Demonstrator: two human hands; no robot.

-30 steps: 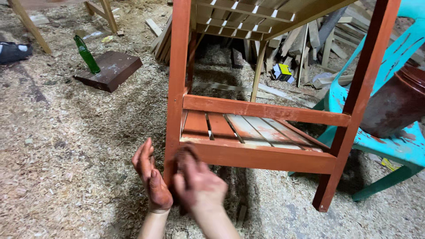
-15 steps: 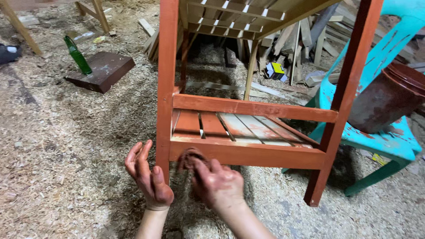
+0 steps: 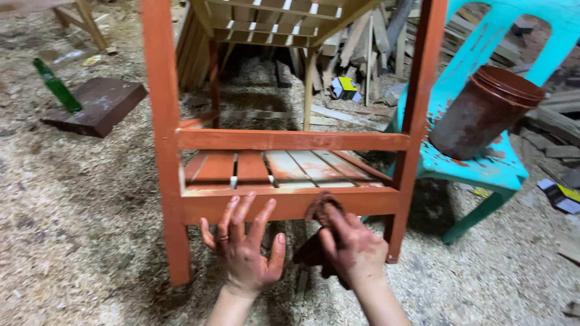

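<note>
Sawdust floor — red-stained wood frame [image 3: 290, 140], right hand [image 3: 353, 250] gripping stained rag [image 3: 320, 211] w/ left hand [image 3: 244, 250] spread open.

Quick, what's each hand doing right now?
Left hand: open, fingers spread, holding nothing.
Right hand: closed on a dark stained rag, pressed against the orange-red wooden rail.

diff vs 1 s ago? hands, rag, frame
Both hands slid rightward along the lower front rail of the red-stained wooden frame. They began at the left leg. Now the right hand presses the stained rag on the rail's middle, and the left hand lies open-fingered below it. The rag stayed in the right hand's grip. Frame, green bottle, brown bucket and turquoise chair look unmoved.
</note>
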